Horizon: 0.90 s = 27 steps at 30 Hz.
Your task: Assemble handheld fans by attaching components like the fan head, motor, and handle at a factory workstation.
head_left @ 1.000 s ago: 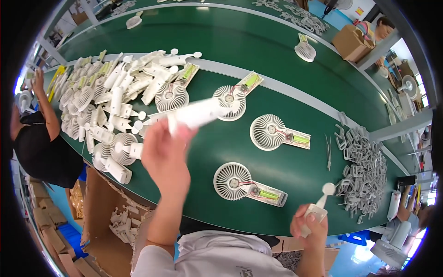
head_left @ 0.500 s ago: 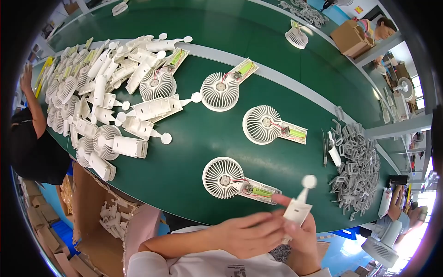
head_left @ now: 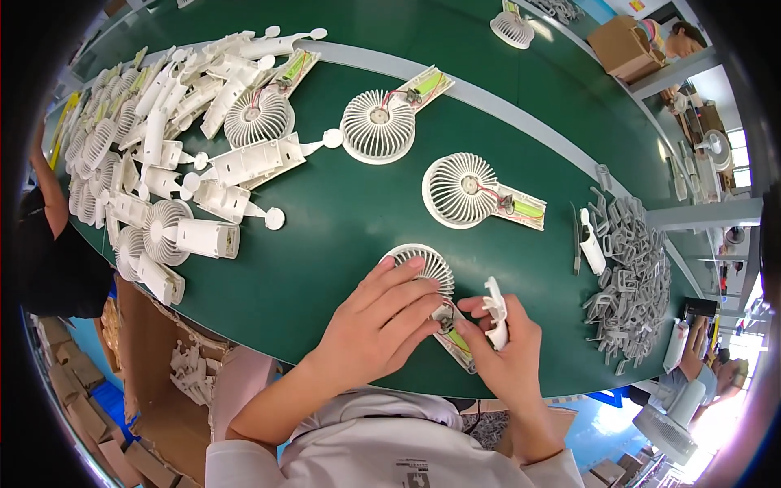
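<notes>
Below the middle of the table lies a white handheld fan half (head_left: 429,257) with a round slatted cage and an uncovered handle. A light-green battery (head_left: 460,345) and a small circuit board with wires show in that handle. My left hand (head_left: 368,324) reaches over the cage and the handle's neck, fingers curved on the fan, thumb hidden. In my right hand (head_left: 514,358) a white handle cover (head_left: 495,312) stands on edge, pinched between thumb and fingers just right of the handle. My right thumb is close to the circuit board.
Further fan halves (head_left: 460,189) with wired batteries lie beyond my hands. White covers and fans form a heap (head_left: 175,122) at left. A pile of grey clips (head_left: 626,285), a white piece (head_left: 591,248) and tweezers (head_left: 576,244) lie right. A cardboard box (head_left: 154,374) stands at the table's left front.
My left hand has left the cover and moved onto the fan. The fan has turned, its handle pointing more toward me. My right hand keeps the cover, now tipped beside the handle.
</notes>
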Each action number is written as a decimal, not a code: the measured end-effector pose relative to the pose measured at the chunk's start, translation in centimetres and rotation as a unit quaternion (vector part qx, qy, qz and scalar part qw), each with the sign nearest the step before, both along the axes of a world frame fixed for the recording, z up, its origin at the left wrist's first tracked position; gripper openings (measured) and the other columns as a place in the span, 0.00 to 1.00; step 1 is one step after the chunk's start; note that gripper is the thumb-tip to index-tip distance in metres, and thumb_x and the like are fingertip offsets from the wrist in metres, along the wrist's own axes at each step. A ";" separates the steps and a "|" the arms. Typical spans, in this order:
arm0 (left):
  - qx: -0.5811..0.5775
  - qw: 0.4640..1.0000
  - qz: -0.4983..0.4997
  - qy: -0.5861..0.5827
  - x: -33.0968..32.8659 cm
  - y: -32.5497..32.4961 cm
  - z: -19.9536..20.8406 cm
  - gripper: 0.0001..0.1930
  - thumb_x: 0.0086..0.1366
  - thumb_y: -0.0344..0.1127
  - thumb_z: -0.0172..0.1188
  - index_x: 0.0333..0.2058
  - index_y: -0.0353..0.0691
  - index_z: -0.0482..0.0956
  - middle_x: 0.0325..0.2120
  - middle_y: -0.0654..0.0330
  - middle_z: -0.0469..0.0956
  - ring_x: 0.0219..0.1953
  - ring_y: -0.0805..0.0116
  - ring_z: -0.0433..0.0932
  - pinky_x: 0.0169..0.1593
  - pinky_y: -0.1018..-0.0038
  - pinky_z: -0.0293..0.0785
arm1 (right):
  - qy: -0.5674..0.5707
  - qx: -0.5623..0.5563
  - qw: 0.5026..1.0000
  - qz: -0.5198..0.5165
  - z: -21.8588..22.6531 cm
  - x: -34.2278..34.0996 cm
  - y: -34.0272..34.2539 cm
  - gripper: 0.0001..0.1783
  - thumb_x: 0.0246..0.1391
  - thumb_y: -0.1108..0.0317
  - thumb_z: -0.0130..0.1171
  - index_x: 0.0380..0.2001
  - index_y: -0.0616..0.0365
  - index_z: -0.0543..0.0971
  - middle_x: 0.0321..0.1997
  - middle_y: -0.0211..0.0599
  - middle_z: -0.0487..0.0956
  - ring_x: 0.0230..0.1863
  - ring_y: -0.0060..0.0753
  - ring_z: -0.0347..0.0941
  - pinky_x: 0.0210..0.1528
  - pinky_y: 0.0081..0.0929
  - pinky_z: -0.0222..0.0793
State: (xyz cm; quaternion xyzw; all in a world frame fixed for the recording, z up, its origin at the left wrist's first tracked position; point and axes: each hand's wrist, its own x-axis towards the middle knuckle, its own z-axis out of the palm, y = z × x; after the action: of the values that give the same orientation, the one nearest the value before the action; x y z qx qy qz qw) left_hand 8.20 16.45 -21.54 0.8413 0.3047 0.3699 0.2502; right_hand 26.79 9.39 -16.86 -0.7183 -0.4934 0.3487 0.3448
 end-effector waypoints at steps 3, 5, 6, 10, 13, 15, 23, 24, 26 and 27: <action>-0.015 1.000 -0.018 -0.016 -0.1 0.3 0.2 0.17 0.58 0.32 0.70 0.46 0.37 0.80 0.49 0.57 0.79 0.59 0.54 0.75 0.64 0.53 0.71 | -0.018 0.032 0.999 0.033 -1.2 0.2 -0.2 0.09 0.52 0.78 0.67 0.36 0.62 0.78 0.39 0.36 0.86 0.33 0.17 0.78 0.36 0.19 0.74; -0.047 0.998 -0.025 -0.039 -0.3 0.4 0.0 0.17 0.58 0.32 0.71 0.45 0.36 0.80 0.49 0.57 0.78 0.60 0.54 0.74 0.64 0.54 0.71 | -0.030 0.045 0.996 0.077 -1.0 0.6 0.0 0.08 0.52 0.79 0.67 0.36 0.63 0.78 0.38 0.36 0.86 0.33 0.18 0.79 0.37 0.20 0.75; -0.048 0.998 -0.023 -0.039 -0.3 0.5 0.0 0.17 0.58 0.32 0.71 0.45 0.36 0.80 0.49 0.57 0.78 0.60 0.54 0.74 0.64 0.54 0.71 | -0.043 0.059 0.990 0.118 -0.8 0.7 0.2 0.08 0.52 0.79 0.66 0.35 0.63 0.78 0.36 0.37 0.86 0.34 0.20 0.81 0.38 0.21 0.76; -0.035 0.998 -0.037 -0.022 -0.5 0.6 0.3 0.15 0.57 0.32 0.70 0.43 0.36 0.80 0.50 0.56 0.77 0.62 0.54 0.73 0.65 0.53 0.70 | -0.028 -0.030 0.991 0.126 -0.3 0.8 0.7 0.07 0.53 0.79 0.65 0.34 0.62 0.78 0.32 0.37 0.86 0.31 0.20 0.81 0.35 0.22 0.76; 0.049 0.995 -0.022 0.081 -0.9 -0.2 1.1 0.15 0.60 0.33 0.65 0.45 0.37 0.80 0.54 0.55 0.76 0.65 0.54 0.70 0.66 0.52 0.68 | 0.017 -0.048 0.993 0.103 0.3 0.7 1.2 0.07 0.52 0.79 0.65 0.34 0.62 0.77 0.32 0.37 0.86 0.32 0.19 0.81 0.34 0.20 0.75; 0.125 0.978 -0.006 0.165 -1.2 -1.1 1.1 0.16 0.62 0.34 0.62 0.49 0.38 0.79 0.58 0.54 0.75 0.67 0.53 0.68 0.67 0.52 0.66 | 0.008 -0.066 0.993 0.096 1.2 0.5 1.6 0.07 0.51 0.80 0.65 0.33 0.61 0.77 0.32 0.38 0.86 0.32 0.18 0.80 0.31 0.20 0.74; 0.138 0.946 -0.080 0.282 -2.2 -1.0 0.4 0.29 0.61 0.40 0.58 0.63 0.57 0.73 0.70 0.51 0.62 0.72 0.52 0.60 0.71 0.50 0.58 | 0.143 -0.052 0.988 -0.005 2.3 2.8 3.7 0.16 0.48 0.76 0.72 0.33 0.59 0.73 0.33 0.31 0.81 0.28 0.17 0.74 0.27 0.16 0.68; 0.142 0.947 -0.081 0.278 -2.2 -1.1 0.3 0.28 0.60 0.40 0.58 0.62 0.57 0.75 0.70 0.50 0.62 0.72 0.51 0.60 0.71 0.52 0.58 | 0.144 -0.054 0.988 -0.005 2.1 2.5 4.4 0.16 0.48 0.76 0.72 0.33 0.59 0.73 0.33 0.31 0.81 0.28 0.17 0.74 0.27 0.16 0.68; 0.115 0.957 -0.080 0.255 -2.2 -0.9 0.0 0.26 0.60 0.39 0.58 0.60 0.57 0.77 0.70 0.48 0.61 0.72 0.49 0.60 0.71 0.53 0.59 | -0.051 -0.008 0.993 0.108 1.3 1.5 5.4 0.24 0.40 0.70 0.79 0.33 0.56 0.70 0.31 0.24 0.74 0.27 0.15 0.66 0.27 0.16 0.62; 0.087 0.966 -0.078 0.232 -2.2 -0.9 -0.1 0.24 0.61 0.39 0.57 0.58 0.57 0.79 0.69 0.47 0.61 0.71 0.47 0.60 0.71 0.54 0.59 | -0.052 -0.009 0.993 0.106 0.8 0.9 5.4 0.24 0.40 0.70 0.79 0.33 0.56 0.70 0.31 0.24 0.74 0.27 0.15 0.66 0.27 0.16 0.62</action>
State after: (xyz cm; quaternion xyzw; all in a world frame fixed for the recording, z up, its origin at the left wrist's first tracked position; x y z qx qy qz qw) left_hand 6.00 15.57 -21.63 0.9437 0.2548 0.1686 0.1266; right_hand 27.64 14.82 -16.07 -0.6825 -0.5809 0.3498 0.2727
